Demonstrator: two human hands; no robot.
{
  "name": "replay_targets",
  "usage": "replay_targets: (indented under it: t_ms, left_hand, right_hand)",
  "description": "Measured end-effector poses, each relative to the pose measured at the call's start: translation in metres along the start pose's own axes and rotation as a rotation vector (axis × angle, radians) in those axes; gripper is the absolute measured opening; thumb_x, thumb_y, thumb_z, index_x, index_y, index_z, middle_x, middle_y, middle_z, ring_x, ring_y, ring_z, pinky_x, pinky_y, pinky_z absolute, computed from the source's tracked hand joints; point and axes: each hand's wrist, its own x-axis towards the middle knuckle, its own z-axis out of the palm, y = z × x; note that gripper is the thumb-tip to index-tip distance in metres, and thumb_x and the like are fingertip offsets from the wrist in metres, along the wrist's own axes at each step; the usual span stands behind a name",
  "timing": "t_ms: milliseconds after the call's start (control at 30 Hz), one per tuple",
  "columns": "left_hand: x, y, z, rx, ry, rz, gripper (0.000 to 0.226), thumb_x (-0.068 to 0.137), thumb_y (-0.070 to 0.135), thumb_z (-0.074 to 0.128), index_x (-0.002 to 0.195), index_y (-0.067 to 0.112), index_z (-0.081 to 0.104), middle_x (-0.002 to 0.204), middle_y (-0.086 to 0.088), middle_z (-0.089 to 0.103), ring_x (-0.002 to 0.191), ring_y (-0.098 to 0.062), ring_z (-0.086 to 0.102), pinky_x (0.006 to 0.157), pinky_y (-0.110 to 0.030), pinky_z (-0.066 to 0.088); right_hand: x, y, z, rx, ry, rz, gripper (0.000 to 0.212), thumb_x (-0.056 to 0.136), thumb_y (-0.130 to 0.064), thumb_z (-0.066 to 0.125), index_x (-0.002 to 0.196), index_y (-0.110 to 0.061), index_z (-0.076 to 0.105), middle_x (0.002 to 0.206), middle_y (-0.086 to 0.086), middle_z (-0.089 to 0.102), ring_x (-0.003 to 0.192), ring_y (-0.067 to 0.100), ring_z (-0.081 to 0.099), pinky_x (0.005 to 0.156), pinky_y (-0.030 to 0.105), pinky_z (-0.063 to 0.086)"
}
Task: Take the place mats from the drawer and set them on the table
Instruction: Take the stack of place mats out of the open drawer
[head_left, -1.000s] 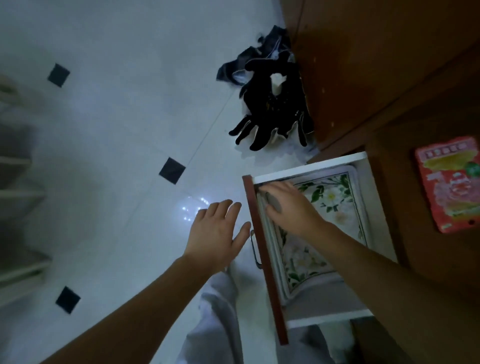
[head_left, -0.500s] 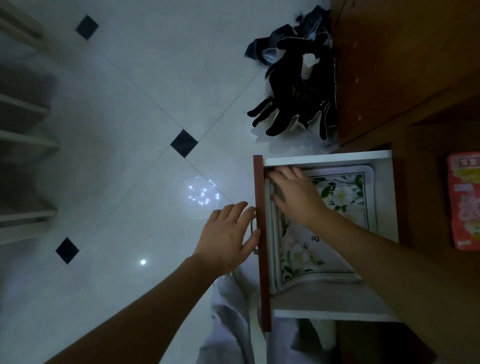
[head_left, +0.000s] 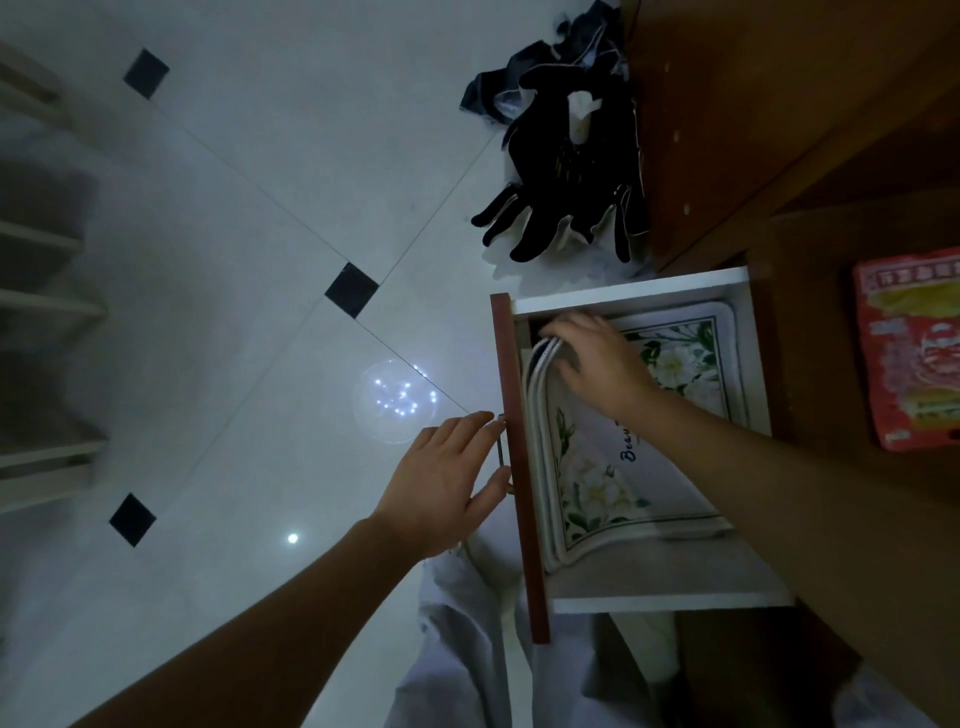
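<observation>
- The place mats lie stacked flat in the open drawer, floral print up, with one long edge close against the drawer front.
- They look like thin, padded fabric: light and floppy. They will probably sag or slide apart if raised by a single corner.
- The best hold, in my judgement, is a pinch through the whole stack at the raised corner, with the other hand supporting the opposite side.
- The right hand curls its fingers over the stack's corner beside the drawer front and pinches several bowed-up edges against the thumb.
- The left hand rests outside against the drawer front by the handle. Its fingers are straight, close together and clear of the mats.
</observation>
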Motion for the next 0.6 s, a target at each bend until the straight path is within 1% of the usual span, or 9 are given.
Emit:
replay_targets:
  t_ms: [100,200,267,300,367,433,467,533,600]
  left_hand:
    - [0.001,0.001,0.001,-0.013,0.014,-0.014,0.058,0.099,0.052,0.032,0.144,0.019,0.048,0.144,-0.004,0.054,0.132,-0.023,0.051,0.109,-0.040,0.040]
    - [0.001,0.005,-0.002,-0.043,0.072,-0.051,0.055,0.099,0.050,0.036,0.142,0.020,0.050,0.144,-0.001,0.054,0.132,-0.021,0.049,0.109,-0.032,0.032]
    - [0.001,0.011,-0.007,-0.078,0.109,-0.074,0.052,0.100,0.050,0.040,0.142,0.020,0.051,0.144,0.000,0.054,0.133,-0.019,0.048,0.110,-0.030,0.029]
    - [0.002,0.014,-0.010,-0.090,0.119,-0.077,0.052,0.100,0.050,0.041,0.142,0.021,0.050,0.145,0.001,0.054,0.133,-0.018,0.047,0.111,-0.031,0.030]
    - [0.004,0.021,-0.015,-0.122,0.120,-0.085,0.053,0.099,0.051,0.041,0.144,0.022,0.049,0.146,0.002,0.052,0.134,-0.018,0.046,0.112,-0.033,0.030]
    - [0.005,0.028,-0.024,-0.155,0.138,-0.093,0.053,0.099,0.051,0.042,0.143,0.022,0.049,0.146,0.003,0.052,0.134,-0.018,0.046,0.110,-0.029,0.027]
    - [0.005,0.032,-0.029,-0.170,0.154,-0.091,0.051,0.100,0.049,0.044,0.143,0.022,0.049,0.145,0.003,0.053,0.133,-0.018,0.047,0.110,-0.029,0.028]
    - [0.003,0.042,-0.042,-0.226,0.193,-0.104,0.048,0.100,0.048,0.046,0.142,0.024,0.050,0.143,0.005,0.055,0.130,-0.015,0.048,0.110,-0.030,0.036]
    - [-0.004,0.053,-0.058,-0.308,0.239,-0.170,0.047,0.100,0.048,0.047,0.141,0.026,0.050,0.142,0.007,0.054,0.129,-0.012,0.048,0.105,-0.025,0.036]
  right_hand:
    - [-0.002,0.001,-0.004,-0.002,0.057,0.008,0.018,0.084,-0.015,0.070,0.101,-0.018,0.066,0.104,-0.002,0.061,0.101,0.017,0.054,0.084,0.031,0.046]
    - [-0.011,-0.002,-0.016,0.054,0.075,-0.004,0.014,0.082,-0.022,0.073,0.092,-0.020,0.064,0.095,-0.008,0.056,0.090,0.012,0.054,0.077,0.029,0.047]
    - [-0.020,-0.006,-0.030,0.092,0.061,-0.006,0.015,0.083,-0.026,0.074,0.091,-0.022,0.062,0.093,-0.010,0.057,0.088,0.010,0.054,0.075,0.032,0.048]
    - [-0.025,-0.008,-0.038,0.103,0.056,0.003,0.015,0.083,-0.028,0.073,0.091,-0.023,0.062,0.091,-0.012,0.058,0.087,0.009,0.054,0.075,0.032,0.048]
    - [-0.035,-0.015,-0.055,0.102,0.056,0.005,0.014,0.083,-0.034,0.072,0.091,-0.026,0.063,0.087,-0.015,0.059,0.085,0.007,0.052,0.072,0.030,0.046]
    - [-0.046,-0.027,-0.072,0.100,0.056,-0.002,0.013,0.084,-0.035,0.071,0.090,-0.027,0.063,0.085,-0.015,0.058,0.083,0.005,0.051,0.071,0.027,0.045]
    - [-0.051,-0.034,-0.078,0.102,0.058,-0.006,0.011,0.085,-0.034,0.070,0.090,-0.026,0.064,0.085,-0.014,0.057,0.082,0.005,0.051,0.070,0.026,0.044]
    - [-0.062,-0.050,-0.090,0.111,0.068,-0.013,0.010,0.086,-0.032,0.069,0.091,-0.025,0.064,0.085,-0.013,0.056,0.081,0.004,0.050,0.070,0.024,0.043]
    - [-0.073,-0.067,-0.104,0.124,0.080,-0.023,0.012,0.086,-0.035,0.067,0.093,-0.026,0.063,0.087,-0.014,0.055,0.082,0.001,0.050,0.069,0.021,0.042]
